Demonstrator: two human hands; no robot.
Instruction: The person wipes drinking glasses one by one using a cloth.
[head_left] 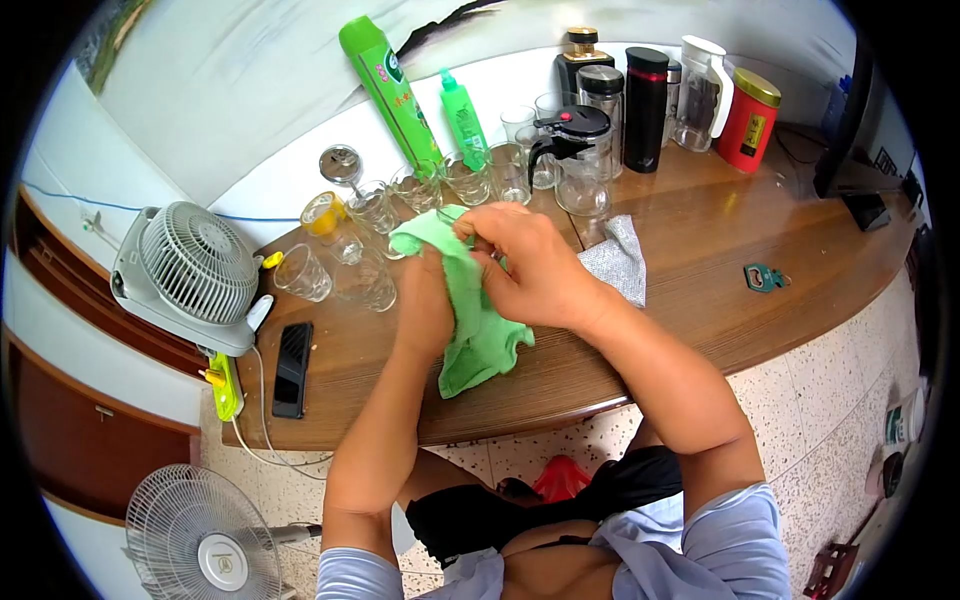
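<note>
A light green cloth (482, 345) is held up above the front of the wooden table, its lower part hanging loose. My right hand (530, 260) is closed, with thumb and fingers pinching the cloth near its top. My left hand (428, 290) comes up from below on the left, closed against the cloth, which covers most of its fingers. Whether something lies inside the folds is hidden. Just left of my left hand stand a clear drinking glass (370, 280) and another glass (302, 273). Behind my hands is a row of several glasses (466, 180).
A grey cloth (617, 262) lies right of my hands, before a glass teapot (583, 185). Bottles, a black thermos (646, 115) and a red tin (748, 125) line the back. A phone (292, 370) and small fan (200, 260) are left; a bottle opener (763, 277) lies right.
</note>
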